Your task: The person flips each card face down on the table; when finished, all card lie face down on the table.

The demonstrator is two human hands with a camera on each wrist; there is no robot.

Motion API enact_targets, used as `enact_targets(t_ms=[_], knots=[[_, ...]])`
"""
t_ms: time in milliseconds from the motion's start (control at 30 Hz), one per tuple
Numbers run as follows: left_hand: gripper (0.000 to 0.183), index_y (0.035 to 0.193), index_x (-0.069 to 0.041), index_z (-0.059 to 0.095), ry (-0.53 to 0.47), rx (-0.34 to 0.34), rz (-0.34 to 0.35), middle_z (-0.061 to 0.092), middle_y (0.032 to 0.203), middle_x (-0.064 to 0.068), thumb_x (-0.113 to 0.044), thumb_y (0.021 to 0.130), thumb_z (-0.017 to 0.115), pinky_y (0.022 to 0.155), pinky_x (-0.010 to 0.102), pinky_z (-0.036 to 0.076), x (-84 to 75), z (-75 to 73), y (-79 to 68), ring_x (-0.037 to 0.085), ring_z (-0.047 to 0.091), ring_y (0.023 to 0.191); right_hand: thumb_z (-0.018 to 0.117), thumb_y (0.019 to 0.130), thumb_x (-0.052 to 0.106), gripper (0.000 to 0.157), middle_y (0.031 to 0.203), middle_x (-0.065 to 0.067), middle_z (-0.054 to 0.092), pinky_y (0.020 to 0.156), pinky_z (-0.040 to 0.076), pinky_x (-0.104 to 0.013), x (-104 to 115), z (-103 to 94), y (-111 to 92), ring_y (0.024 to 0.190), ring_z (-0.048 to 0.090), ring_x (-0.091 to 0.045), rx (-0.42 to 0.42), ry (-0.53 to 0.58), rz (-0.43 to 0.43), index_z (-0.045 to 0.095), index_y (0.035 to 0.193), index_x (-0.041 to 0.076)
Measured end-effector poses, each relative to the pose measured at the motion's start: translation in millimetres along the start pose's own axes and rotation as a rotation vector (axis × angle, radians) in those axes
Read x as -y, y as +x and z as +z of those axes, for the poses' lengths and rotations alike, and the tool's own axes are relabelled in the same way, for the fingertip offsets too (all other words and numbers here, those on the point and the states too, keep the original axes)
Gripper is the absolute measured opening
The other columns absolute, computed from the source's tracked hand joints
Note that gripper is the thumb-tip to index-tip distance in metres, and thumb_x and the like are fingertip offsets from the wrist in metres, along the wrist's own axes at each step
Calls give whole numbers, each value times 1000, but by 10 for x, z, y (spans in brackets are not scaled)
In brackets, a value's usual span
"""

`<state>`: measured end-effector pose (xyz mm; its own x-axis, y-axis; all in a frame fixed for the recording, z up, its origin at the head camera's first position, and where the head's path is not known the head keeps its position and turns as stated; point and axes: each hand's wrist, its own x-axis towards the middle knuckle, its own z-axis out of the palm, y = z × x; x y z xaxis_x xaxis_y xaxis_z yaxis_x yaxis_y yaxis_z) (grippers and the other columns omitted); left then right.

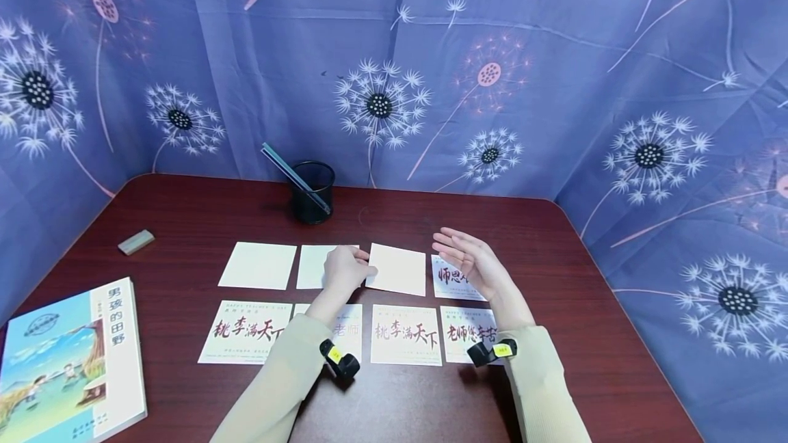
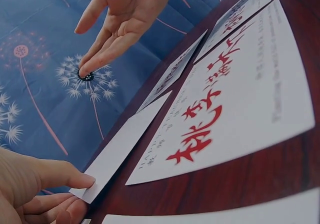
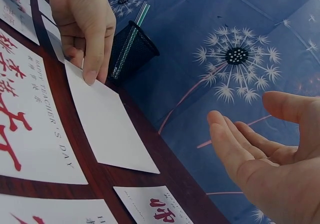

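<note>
Thumb and fingers of my left hand (image 1: 346, 269) pinch the left edge of a blank white card (image 1: 397, 271) in the back row. In the right wrist view the thumb lies on top of this card (image 3: 112, 126), which is slightly askew. My right hand (image 1: 477, 265) hovers with fingers extended and nothing in them, over a printed card (image 1: 444, 279) with red and dark lettering that it partly covers. Left of the pinched card lie two more blank cards, one (image 1: 258, 265) in full view and one (image 1: 310, 266) partly behind my left hand.
Several printed cards form a front row, among them one with red characters (image 1: 406, 335); my forearms cover parts of others. A black mesh pen holder (image 1: 312, 193) stands at the back. On the left are an eraser-like block (image 1: 136, 242) and a book (image 1: 68, 361).
</note>
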<state>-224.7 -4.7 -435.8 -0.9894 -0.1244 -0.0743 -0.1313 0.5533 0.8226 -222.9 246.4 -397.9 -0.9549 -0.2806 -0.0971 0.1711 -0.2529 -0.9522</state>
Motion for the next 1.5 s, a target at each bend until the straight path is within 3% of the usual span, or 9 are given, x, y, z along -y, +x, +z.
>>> enact_targets(t_ms=[133,300,467,700,900,1133,1500], knots=[[23,96,-6,76,4,8,-17,76,82,6,-12,73,78,52,23,49,5,2,5,14,67,66,39,105,8,54,112,4,70,92,53,-21,-1,-6,9,106,68,-11,-3,9,3,18,150,-12],[24,97,-8,75,13,15,-25,76,84,5,-12,74,78,56,26,52,15,14,10,16,69,72,39,105,8,54,120,-2,67,91,53,-21,-6,-19,23,105,68,-10,-7,3,10,18,150,-12],[23,95,-9,75,22,7,-12,75,81,4,-10,72,78,62,31,55,12,22,13,19,69,76,39,104,7,54,121,-3,67,92,53,-22,3,-32,33,106,68,-11,-5,2,13,18,150,-12],[24,96,-6,74,-51,21,45,75,84,6,-6,73,79,75,35,57,-55,93,-15,19,69,78,40,103,6,53,114,2,69,91,54,-22,49,-107,-12,103,69,-9,-23,-19,1,21,149,-13],[25,100,-6,74,-140,145,125,75,87,6,-8,76,78,74,31,56,-147,235,-72,20,70,79,40,104,8,54,114,3,69,94,53,-23,70,-318,-114,105,69,-9,12,-75,-14,19,147,-18],[39,116,-5,69,-276,323,167,73,109,11,-10,78,77,84,35,58,-272,400,-105,27,70,99,39,104,7,56,114,3,69,95,52,-22,83,-684,-240,105,68,-8,32,-134,32,13,145,-21],[70,137,-3,53,-345,438,162,57,138,13,-13,75,82,103,41,48,-465,653,-175,31,56,126,41,103,3,59,118,0,68,97,51,-26,62,-992,-347,111,67,-14,84,-162,99,9,144,-24]])
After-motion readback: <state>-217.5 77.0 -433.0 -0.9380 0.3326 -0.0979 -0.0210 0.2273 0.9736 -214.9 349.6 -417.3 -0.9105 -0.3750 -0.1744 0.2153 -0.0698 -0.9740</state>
